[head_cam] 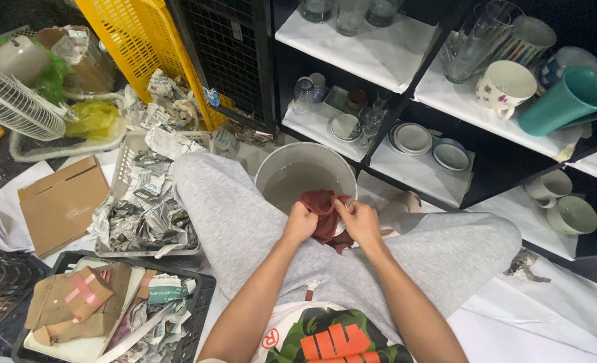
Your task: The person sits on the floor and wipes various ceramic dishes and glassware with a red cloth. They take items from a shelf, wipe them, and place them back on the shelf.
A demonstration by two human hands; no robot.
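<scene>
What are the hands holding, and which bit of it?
Both hands hold a dark red cloth over a grey bucket of water. The left hand grips its left edge and the right hand its right edge, bunching it.

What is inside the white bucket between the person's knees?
The bucket holds cloudy water. A dark red cloth, held by the left hand and right hand, hangs over its near rim and hides that part. The bottom cannot be seen.
</scene>
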